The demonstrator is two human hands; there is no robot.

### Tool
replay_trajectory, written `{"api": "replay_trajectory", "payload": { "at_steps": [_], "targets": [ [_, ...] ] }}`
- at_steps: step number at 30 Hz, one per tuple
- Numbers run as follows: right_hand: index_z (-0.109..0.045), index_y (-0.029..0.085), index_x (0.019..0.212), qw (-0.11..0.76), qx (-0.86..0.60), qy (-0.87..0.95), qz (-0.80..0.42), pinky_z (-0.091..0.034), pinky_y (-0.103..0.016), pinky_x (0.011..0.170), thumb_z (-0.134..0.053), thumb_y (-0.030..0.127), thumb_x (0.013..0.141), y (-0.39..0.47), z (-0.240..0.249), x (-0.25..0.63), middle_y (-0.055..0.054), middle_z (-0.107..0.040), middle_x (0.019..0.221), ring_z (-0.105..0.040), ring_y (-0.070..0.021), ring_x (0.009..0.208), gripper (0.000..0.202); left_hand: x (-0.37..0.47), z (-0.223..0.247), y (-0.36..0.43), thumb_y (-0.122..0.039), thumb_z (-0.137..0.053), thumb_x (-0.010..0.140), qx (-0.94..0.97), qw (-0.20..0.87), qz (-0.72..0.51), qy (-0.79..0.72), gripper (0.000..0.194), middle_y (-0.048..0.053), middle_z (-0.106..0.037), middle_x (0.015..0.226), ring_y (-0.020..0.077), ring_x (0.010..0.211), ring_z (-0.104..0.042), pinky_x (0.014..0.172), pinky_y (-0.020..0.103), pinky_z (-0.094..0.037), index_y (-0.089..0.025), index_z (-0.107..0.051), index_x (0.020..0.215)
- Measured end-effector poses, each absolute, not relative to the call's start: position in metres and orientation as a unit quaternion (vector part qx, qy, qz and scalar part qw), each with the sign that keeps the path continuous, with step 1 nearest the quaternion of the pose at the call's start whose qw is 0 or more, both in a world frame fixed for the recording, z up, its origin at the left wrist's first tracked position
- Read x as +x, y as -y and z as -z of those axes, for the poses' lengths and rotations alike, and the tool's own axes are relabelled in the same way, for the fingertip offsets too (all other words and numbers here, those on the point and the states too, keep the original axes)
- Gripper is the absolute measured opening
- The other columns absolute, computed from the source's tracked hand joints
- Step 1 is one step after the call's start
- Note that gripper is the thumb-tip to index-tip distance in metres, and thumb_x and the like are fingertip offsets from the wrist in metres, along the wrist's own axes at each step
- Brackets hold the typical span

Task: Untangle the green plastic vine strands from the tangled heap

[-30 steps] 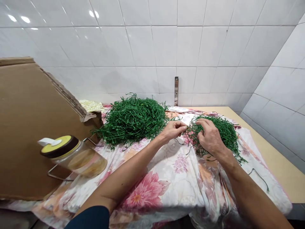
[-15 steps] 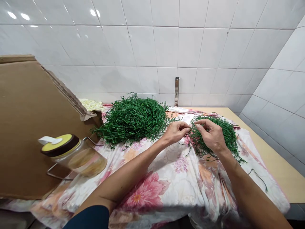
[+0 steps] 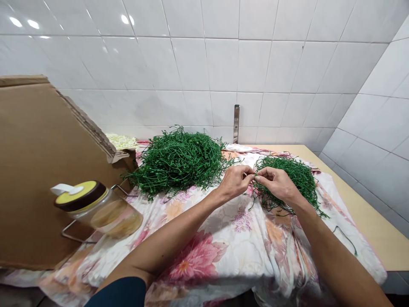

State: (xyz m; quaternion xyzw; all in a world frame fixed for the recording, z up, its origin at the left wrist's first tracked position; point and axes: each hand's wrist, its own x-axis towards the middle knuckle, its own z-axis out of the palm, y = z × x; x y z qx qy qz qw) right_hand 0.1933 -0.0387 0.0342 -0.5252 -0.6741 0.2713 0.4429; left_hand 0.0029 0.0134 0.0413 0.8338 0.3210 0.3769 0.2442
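Note:
A large tangled heap of thin green stems point(image 3: 182, 160) lies left of centre on a flowered cloth point(image 3: 220, 230). To its right is a smaller green heap point(image 3: 292, 177). Between the two, my left hand point(image 3: 237, 181) is pinched, palm inward, with thumb and forefinger pressed together. My right hand point(image 3: 277, 182) is pinched too, in front of the small heap, its fingertips meeting those of my left hand. Whatever lies between the fingertips is too small to make out. A single loose stem point(image 3: 347, 238) rests on the cloth at the right.
At the left stand a cardboard box point(image 3: 47, 170) and a tilted jar with a yellow and brown lid point(image 3: 81, 194). Pale shreds point(image 3: 121, 141) lie behind the box. A metal strip point(image 3: 236, 123) is fixed to the tiled wall. The bare table edge point(image 3: 361, 207) runs along the right.
My right hand has moved left and slightly down, so its fingertips now meet those of my left hand. Both heaps look the same.

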Motion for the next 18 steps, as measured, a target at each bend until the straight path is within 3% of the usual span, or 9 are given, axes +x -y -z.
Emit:
{"api": "replay_trajectory", "payload": {
  "at_steps": [7,14,18],
  "targets": [
    [-0.074,0.019,0.085,0.46,-0.548,0.667,-0.208,-0.04,-0.028,0.059,-0.069,0.043,0.086,0.042,-0.035,0.185,-0.002,-0.07,0.077,-0.053,-0.0147,0.062,0.025,0.002,-0.039,-0.012,-0.02,-0.063,0.087,0.85,0.176,-0.367,-0.335,0.012,0.006,-0.074,0.081,0.0156,0.068,-0.06,0.067,0.028,-0.042,-0.016,-0.075,0.087],
    [-0.072,0.019,0.087,0.488,-0.53,0.659,-0.214,-0.038,-0.027,0.058,-0.066,0.043,0.09,0.043,-0.037,0.188,-0.001,-0.066,0.075,-0.05,-0.0143,0.062,0.025,-0.001,-0.052,-0.013,-0.024,-0.06,0.091,0.842,0.272,-0.36,-0.297,0.016,0.002,-0.071,0.078,0.0125,0.066,-0.056,0.066,0.025,-0.041,-0.016,-0.073,0.088],
    [-0.069,0.018,0.085,0.488,-0.514,0.662,-0.245,-0.042,-0.027,0.063,-0.066,0.044,0.09,0.044,-0.04,0.189,-0.002,-0.067,0.078,-0.054,-0.015,0.068,0.027,-0.001,-0.05,-0.014,-0.023,-0.06,0.091,0.847,0.255,-0.362,-0.293,0.015,0.002,-0.069,0.077,0.0128,0.067,-0.055,0.065,0.025,-0.04,-0.016,-0.072,0.087]
  ]
}}
